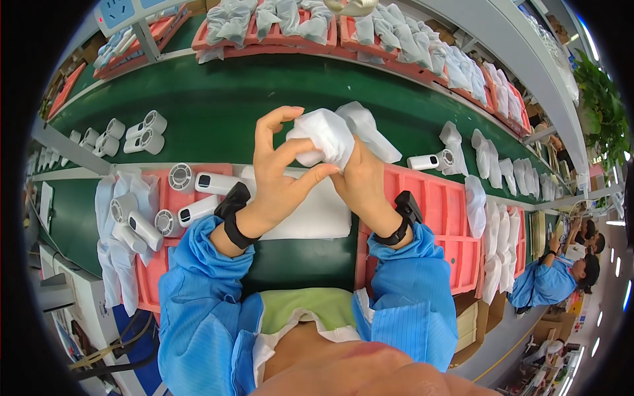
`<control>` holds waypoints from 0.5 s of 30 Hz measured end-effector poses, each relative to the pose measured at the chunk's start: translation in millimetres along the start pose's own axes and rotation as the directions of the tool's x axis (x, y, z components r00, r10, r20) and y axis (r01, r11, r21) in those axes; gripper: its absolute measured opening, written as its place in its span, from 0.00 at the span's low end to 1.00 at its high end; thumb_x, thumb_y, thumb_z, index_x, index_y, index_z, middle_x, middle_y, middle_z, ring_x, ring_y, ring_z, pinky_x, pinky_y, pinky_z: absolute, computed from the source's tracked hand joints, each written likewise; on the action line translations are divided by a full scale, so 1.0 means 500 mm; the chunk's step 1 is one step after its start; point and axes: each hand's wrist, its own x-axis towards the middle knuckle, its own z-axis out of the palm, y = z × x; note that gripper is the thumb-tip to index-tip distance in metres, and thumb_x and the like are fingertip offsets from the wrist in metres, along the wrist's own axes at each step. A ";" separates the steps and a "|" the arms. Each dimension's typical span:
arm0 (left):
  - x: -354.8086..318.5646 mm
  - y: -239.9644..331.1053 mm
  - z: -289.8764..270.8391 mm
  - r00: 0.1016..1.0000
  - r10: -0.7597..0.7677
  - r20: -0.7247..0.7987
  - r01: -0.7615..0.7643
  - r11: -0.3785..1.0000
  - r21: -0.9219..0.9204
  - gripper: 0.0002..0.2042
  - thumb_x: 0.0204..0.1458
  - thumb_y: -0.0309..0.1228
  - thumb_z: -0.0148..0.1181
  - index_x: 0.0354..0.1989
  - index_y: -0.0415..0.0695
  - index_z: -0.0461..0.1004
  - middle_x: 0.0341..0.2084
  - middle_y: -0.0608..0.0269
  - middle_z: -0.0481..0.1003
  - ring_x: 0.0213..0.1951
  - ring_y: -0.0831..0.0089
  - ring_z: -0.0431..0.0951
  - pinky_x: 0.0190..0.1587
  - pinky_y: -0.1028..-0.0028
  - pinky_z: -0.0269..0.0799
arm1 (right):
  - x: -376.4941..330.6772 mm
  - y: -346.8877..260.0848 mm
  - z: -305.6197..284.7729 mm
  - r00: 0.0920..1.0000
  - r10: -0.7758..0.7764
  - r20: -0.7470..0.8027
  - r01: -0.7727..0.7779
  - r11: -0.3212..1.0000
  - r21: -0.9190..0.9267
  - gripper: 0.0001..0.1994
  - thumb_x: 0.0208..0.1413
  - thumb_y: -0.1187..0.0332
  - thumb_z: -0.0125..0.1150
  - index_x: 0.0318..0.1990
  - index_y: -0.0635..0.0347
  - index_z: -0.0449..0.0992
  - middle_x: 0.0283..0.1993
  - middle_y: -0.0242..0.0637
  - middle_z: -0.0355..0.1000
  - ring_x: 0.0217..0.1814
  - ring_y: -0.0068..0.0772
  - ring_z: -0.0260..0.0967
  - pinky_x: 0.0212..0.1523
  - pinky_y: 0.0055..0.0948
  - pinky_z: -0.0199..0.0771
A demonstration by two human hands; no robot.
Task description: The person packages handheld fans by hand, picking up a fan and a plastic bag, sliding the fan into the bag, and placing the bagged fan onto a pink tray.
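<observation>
Over the green bench, both my hands are at a bundle in thin white wrapping (pixel 325 137); what lies inside is hidden. My right hand (pixel 360 181) grips its right side, fingers partly behind it. On the left, my left hand (pixel 284 165) curves round the bundle with thumb and fingers against the wrapping. Just behind them lies another white-wrapped item (pixel 373 132), longer in shape. Beneath my hands is a stack of white sheets (pixel 310 214). Beside my left wrist, unwrapped white handheld devices with round vented heads (pixel 214 183) lie on a pink tray (pixel 221 169).
A second pink tray (pixel 429 204) is right of my right arm, with wrapped items (pixel 492 241) at its far side. One bare device (pixel 429 161) lies behind it. More devices stand at left (pixel 145 132). Pink trays of wrapped items (pixel 264 46) line the back. A co-worker (pixel 551 280) is at right.
</observation>
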 end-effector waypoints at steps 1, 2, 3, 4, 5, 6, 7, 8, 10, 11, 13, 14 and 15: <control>0.000 0.001 0.000 0.998 0.066 -0.001 -0.066 0.997 0.051 0.15 0.38 0.27 0.74 0.36 0.44 0.78 0.49 0.54 0.68 0.51 0.56 0.69 0.53 0.66 0.64 | 0.000 -0.001 0.003 0.999 -0.043 -0.006 0.043 0.999 0.009 0.26 0.43 0.75 0.68 0.52 0.66 0.67 0.40 0.49 0.74 0.41 0.53 0.74 0.37 0.38 0.75; 0.001 0.002 0.000 0.998 0.065 0.001 -0.065 0.997 0.049 0.15 0.38 0.27 0.74 0.36 0.44 0.78 0.49 0.54 0.68 0.51 0.56 0.69 0.53 0.66 0.64 | -0.001 0.000 0.003 0.999 -0.040 -0.006 0.040 0.999 0.008 0.26 0.43 0.75 0.68 0.52 0.66 0.67 0.40 0.49 0.74 0.41 0.53 0.74 0.37 0.38 0.75; 0.002 0.003 -0.002 0.998 0.054 0.011 -0.055 0.997 0.062 0.14 0.39 0.27 0.74 0.35 0.44 0.77 0.48 0.54 0.69 0.51 0.56 0.69 0.52 0.66 0.64 | -0.001 -0.001 0.001 1.000 -0.007 -0.022 0.008 0.999 0.052 0.25 0.42 0.75 0.69 0.49 0.67 0.66 0.38 0.50 0.73 0.40 0.54 0.74 0.35 0.40 0.74; 0.002 0.002 -0.004 0.999 0.043 0.022 -0.045 0.996 0.074 0.13 0.39 0.27 0.73 0.34 0.43 0.77 0.48 0.55 0.69 0.51 0.57 0.69 0.52 0.66 0.64 | -0.001 -0.002 -0.001 0.999 0.028 -0.036 -0.024 0.995 0.095 0.24 0.41 0.75 0.70 0.47 0.68 0.66 0.36 0.51 0.71 0.39 0.55 0.73 0.34 0.41 0.72; 0.002 0.002 -0.007 0.999 0.032 0.031 -0.034 0.995 0.089 0.12 0.39 0.27 0.73 0.32 0.43 0.77 0.47 0.55 0.69 0.51 0.57 0.69 0.52 0.66 0.64 | 0.000 -0.003 -0.003 0.997 0.060 -0.049 -0.053 0.989 0.141 0.24 0.40 0.74 0.71 0.44 0.69 0.65 0.35 0.51 0.70 0.37 0.56 0.72 0.32 0.43 0.71; 0.002 -0.002 -0.010 0.999 0.030 0.031 -0.033 0.995 0.089 0.12 0.39 0.27 0.73 0.32 0.43 0.77 0.47 0.55 0.69 0.51 0.57 0.69 0.52 0.66 0.64 | 0.002 -0.004 -0.006 0.997 0.060 -0.047 -0.053 0.989 0.141 0.24 0.40 0.74 0.71 0.44 0.69 0.65 0.35 0.51 0.70 0.37 0.56 0.72 0.32 0.43 0.71; 0.006 -0.010 -0.014 1.000 -0.004 0.025 0.002 0.995 0.101 0.11 0.40 0.26 0.72 0.32 0.43 0.76 0.46 0.56 0.70 0.50 0.58 0.69 0.51 0.66 0.65 | 0.004 -0.003 -0.009 0.996 0.086 -0.032 -0.077 0.973 0.217 0.23 0.44 0.73 0.69 0.46 0.69 0.66 0.36 0.51 0.71 0.38 0.55 0.73 0.34 0.42 0.72; 0.010 -0.021 -0.020 0.999 -0.040 0.018 0.037 0.993 0.113 0.11 0.40 0.26 0.72 0.31 0.43 0.76 0.45 0.57 0.71 0.49 0.59 0.70 0.50 0.67 0.65 | 0.007 -0.003 -0.011 0.994 0.110 -0.014 -0.102 0.951 0.292 0.22 0.47 0.72 0.68 0.48 0.69 0.67 0.37 0.50 0.73 0.39 0.54 0.74 0.35 0.40 0.73; 0.023 -0.056 -0.036 0.997 -0.076 0.011 0.074 0.990 0.119 0.10 0.41 0.26 0.71 0.31 0.43 0.76 0.44 0.58 0.71 0.48 0.60 0.71 0.49 0.68 0.66 | 0.015 -0.004 -0.015 0.991 0.136 0.007 -0.129 0.924 0.360 0.21 0.50 0.71 0.66 0.50 0.68 0.67 0.39 0.50 0.74 0.39 0.53 0.75 0.37 0.38 0.75; 0.034 -0.085 -0.048 0.994 -0.101 -0.038 0.105 0.988 0.115 0.10 0.42 0.25 0.70 0.31 0.43 0.75 0.43 0.58 0.72 0.45 0.61 0.73 0.46 0.68 0.67 | 0.021 -0.005 -0.018 0.976 0.174 0.134 -0.214 0.886 0.411 0.21 0.51 0.70 0.66 0.50 0.68 0.67 0.39 0.51 0.74 0.39 0.53 0.75 0.37 0.39 0.74; 0.041 -0.106 -0.047 0.989 -0.129 -0.074 0.136 0.986 0.098 0.09 0.42 0.25 0.69 0.31 0.43 0.75 0.41 0.59 0.73 0.42 0.62 0.75 0.44 0.69 0.69 | 0.032 -0.003 -0.019 0.896 0.229 0.379 -0.401 0.785 0.473 0.20 0.53 0.67 0.65 0.49 0.69 0.67 0.40 0.52 0.74 0.40 0.54 0.75 0.38 0.39 0.74; 0.039 -0.111 -0.038 0.989 -0.146 -0.032 0.149 0.979 0.143 0.09 0.43 0.26 0.69 0.32 0.43 0.75 0.40 0.58 0.73 0.40 0.61 0.76 0.42 0.69 0.70 | 0.038 0.016 0.001 0.895 0.240 0.377 -0.408 0.784 0.468 0.20 0.53 0.67 0.65 0.49 0.69 0.67 0.40 0.52 0.74 0.40 0.54 0.75 0.38 0.39 0.74; 0.038 -0.111 -0.023 0.987 -0.160 0.014 0.154 0.971 0.185 0.10 0.43 0.26 0.69 0.33 0.43 0.75 0.38 0.57 0.74 0.37 0.61 0.76 0.40 0.68 0.70 | 0.044 0.056 0.040 0.917 0.240 0.318 -0.337 0.892 0.300 0.20 0.52 0.66 0.65 0.46 0.71 0.67 0.39 0.55 0.74 0.40 0.55 0.74 0.36 0.42 0.73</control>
